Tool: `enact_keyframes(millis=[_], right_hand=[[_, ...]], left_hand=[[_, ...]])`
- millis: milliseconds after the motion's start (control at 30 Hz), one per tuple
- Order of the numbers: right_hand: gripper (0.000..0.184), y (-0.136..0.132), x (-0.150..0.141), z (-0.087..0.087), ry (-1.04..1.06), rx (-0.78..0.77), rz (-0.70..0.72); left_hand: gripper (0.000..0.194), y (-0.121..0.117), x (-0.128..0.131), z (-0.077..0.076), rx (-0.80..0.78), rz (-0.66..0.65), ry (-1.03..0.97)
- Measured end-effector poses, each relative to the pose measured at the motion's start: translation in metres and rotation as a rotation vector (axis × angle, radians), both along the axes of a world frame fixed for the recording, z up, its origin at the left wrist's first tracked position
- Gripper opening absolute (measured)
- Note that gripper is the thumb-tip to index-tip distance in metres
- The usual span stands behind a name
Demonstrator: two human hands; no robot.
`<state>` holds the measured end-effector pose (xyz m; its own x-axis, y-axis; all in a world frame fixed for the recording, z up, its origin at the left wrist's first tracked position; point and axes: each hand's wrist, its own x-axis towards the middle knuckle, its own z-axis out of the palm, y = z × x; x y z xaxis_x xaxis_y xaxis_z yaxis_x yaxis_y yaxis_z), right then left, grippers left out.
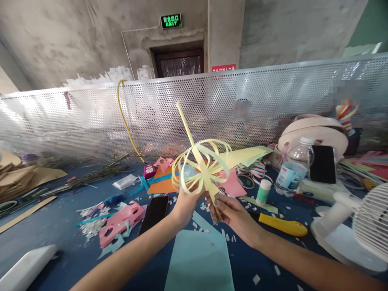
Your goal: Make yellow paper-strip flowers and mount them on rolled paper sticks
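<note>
Above the table, both my hands hold up a pale yellow paper-strip ornament (204,169). Thin paper loops fan out from its middle, and one long straight strip runs through it, slanting up to the left. My left hand (188,202) is closed on it from below, under the loops, with its fingertips partly hidden. At the strip's wider lower end, my right hand (233,213) pinches the paper between thumb and fingers. Beneath my hands lies a light blue sheet of paper (200,260), with small white paper scraps around it.
Left of my hands are a black phone (155,212) and pink cut paper (121,222). To the right are a yellow-handled cutter (283,225), a glue stick (263,192), a water bottle (292,171) and a white fan (372,222). A perforated metal screen (91,125) stands behind.
</note>
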<state>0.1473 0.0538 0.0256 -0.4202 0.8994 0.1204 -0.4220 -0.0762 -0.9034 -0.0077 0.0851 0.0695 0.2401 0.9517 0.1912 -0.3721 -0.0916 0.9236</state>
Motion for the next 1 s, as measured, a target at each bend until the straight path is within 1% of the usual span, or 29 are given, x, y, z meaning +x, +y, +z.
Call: enact_keyframes(millis=[133, 300, 400, 500, 567, 633, 700, 767, 833, 900, 933, 1000], right_hand=[[0.029, 0.000, 0.000, 0.003, -0.028, 0.000, -0.012], [0.032, -0.003, -0.002, 0.006, -0.047, -0.036, -0.055], [0.033, -0.002, -0.002, 0.005, -0.101, -0.031, -0.081], [0.040, 0.006, 0.003, 0.004, -0.153, 0.042, -0.214], [0.039, 0.010, 0.010, 0.009, -0.185, 0.121, -0.328], [0.029, 0.011, 0.019, 0.021, -0.188, 0.204, -0.485], [0.023, 0.008, 0.027, 0.039, -0.156, 0.375, -0.647], [0.018, 0.003, 0.033, 0.060, -0.141, 0.537, -0.773], [0.016, -0.001, 0.039, 0.080, -0.121, 0.615, -0.794], [0.014, -0.002, 0.045, 0.094, -0.078, 0.661, -0.819], [0.013, 0.000, 0.047, 0.099, -0.065, 0.671, -0.810], [0.014, 0.007, 0.052, 0.105, -0.102, 0.660, -0.717]], left_hand=[[0.029, 0.002, -0.001, -0.002, -0.007, -0.029, -0.024], [0.034, 0.002, 0.001, -0.003, -0.019, -0.023, -0.043], [0.032, 0.004, -0.001, -0.006, -0.001, -0.016, -0.013], [0.029, 0.010, -0.007, -0.008, 0.115, 0.027, 0.077], [0.028, 0.019, -0.015, -0.008, 0.224, 0.113, 0.149], [0.025, 0.031, -0.025, -0.007, 0.345, 0.242, 0.244], [0.021, 0.044, -0.037, -0.006, 0.507, 0.363, 0.375], [0.018, 0.054, -0.049, -0.005, 0.565, 0.409, 0.409], [0.017, 0.059, -0.059, -0.004, 0.602, 0.440, 0.421], [0.016, 0.059, -0.068, -0.004, 0.630, 0.468, 0.435], [0.016, 0.058, -0.072, -0.004, 0.638, 0.478, 0.442], [0.017, 0.054, -0.081, -0.004, 0.671, 0.478, 0.481]])
